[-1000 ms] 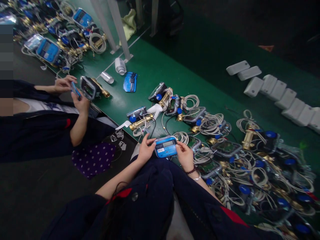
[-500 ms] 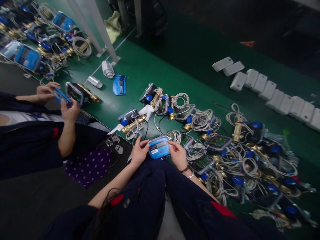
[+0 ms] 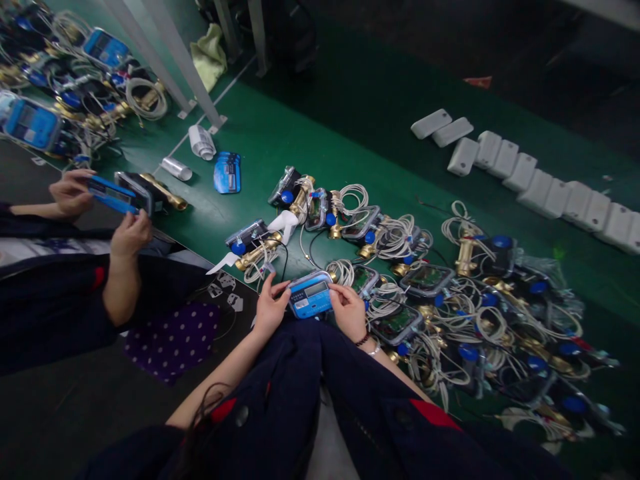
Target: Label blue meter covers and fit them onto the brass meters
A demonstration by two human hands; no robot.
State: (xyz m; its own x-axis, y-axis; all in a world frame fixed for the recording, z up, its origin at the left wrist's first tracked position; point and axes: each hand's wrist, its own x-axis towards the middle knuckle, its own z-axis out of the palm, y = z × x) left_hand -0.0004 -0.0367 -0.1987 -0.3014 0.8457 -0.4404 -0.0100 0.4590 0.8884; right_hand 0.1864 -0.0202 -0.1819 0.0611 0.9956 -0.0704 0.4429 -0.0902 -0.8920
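Near the lower middle of the frame, the person's left hand (image 3: 271, 310) and right hand (image 3: 349, 312) have their fingers gripping opposite ends of a blue-faced unit (image 3: 311, 295), held by the near edge of the green desk (image 3: 280, 133); cabled meters (image 3: 428, 279) crowd from centre to lower right; white boxes (image 3: 506, 159) line the upper right; at left, a co-worker's hands (image 3: 131, 235) hold a blue panel (image 3: 111, 193).

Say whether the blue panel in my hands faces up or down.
Face up: the blue panel, held between left hand and right hand, shows its printing and grey window.
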